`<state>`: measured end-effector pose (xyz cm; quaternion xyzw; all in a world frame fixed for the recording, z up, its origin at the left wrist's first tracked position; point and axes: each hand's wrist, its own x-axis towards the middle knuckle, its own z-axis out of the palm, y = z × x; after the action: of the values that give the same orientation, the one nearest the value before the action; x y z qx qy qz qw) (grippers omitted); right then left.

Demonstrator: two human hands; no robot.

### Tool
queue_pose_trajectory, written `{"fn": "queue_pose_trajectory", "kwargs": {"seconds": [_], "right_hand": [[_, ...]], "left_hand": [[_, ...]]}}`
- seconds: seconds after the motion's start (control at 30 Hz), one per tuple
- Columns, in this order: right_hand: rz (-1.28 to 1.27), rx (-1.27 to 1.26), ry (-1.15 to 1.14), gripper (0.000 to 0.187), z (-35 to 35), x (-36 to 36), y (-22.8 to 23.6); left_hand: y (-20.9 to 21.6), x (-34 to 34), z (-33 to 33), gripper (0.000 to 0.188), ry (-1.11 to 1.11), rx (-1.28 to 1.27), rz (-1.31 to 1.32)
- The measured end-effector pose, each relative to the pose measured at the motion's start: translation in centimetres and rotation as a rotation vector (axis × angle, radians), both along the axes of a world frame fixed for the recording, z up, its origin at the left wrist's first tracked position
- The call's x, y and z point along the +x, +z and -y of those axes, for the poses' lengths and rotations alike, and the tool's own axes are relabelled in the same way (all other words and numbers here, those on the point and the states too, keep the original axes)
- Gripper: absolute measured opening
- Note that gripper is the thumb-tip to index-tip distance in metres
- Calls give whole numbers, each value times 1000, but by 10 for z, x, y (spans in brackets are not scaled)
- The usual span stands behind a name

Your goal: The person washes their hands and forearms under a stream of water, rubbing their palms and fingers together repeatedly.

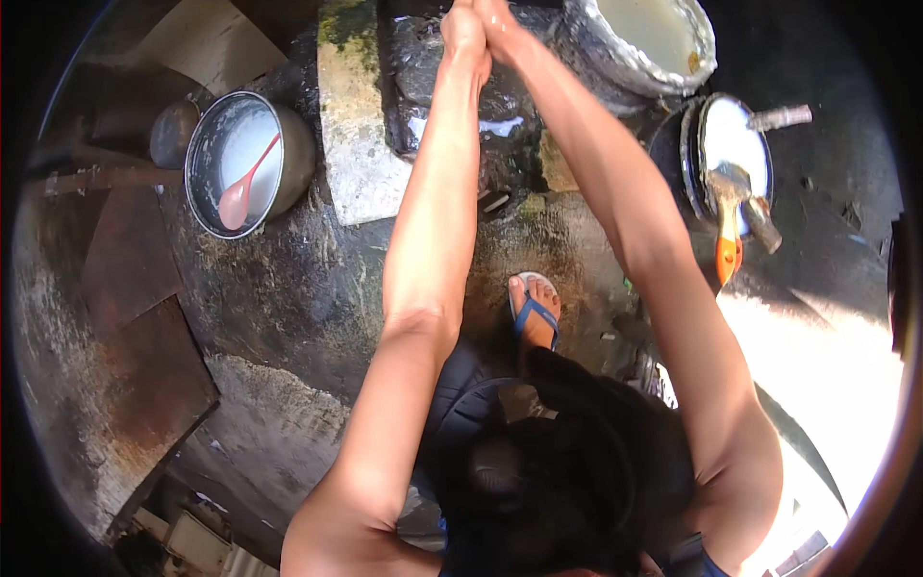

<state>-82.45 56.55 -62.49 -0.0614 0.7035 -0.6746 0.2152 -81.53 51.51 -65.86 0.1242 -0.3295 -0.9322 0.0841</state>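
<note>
Both my arms stretch forward to the top edge of the view, over a dark wet recess (433,72) with water glinting in it. My left hand (465,34) is closed like a fist and touches my right hand (496,21). The right hand also looks curled, though the frame's edge cuts off its fingers. Whatever the two hands hold between them, if anything, is hidden. Just right of them stands a large crusted pot (615,58) of cloudy pale liquid.
A metal pot (296,159) with white liquid and a pink spoon (236,200) stands at left. At right, a bucket (702,144) of white liquid carries an orange-handled brush (729,236) and a hammer-like tool (760,226). A mossy concrete slab (356,154) borders the recess. My sandalled foot (535,308) is below.
</note>
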Motion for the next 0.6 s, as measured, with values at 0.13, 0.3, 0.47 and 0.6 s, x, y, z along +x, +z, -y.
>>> {"fn": "queue_pose_trajectory", "kwargs": {"seconds": [0.13, 0.3, 0.47, 0.6], "right_hand": [[174, -144, -73, 39, -16, -36, -11], [413, -550, -218, 41, -29, -25, -50], [323, -474, -159, 29, 4, -12, -58], [199, -425, 20, 35, -23, -14, -63]], "left_hand": [[-1, 12, 1, 39, -185, -128, 75], [-35, 3, -25, 16, 58, 37, 180], [-81, -17, 29, 14, 158, 308, 223], [-76, -9, 32, 20, -67, 466, 123]]}}
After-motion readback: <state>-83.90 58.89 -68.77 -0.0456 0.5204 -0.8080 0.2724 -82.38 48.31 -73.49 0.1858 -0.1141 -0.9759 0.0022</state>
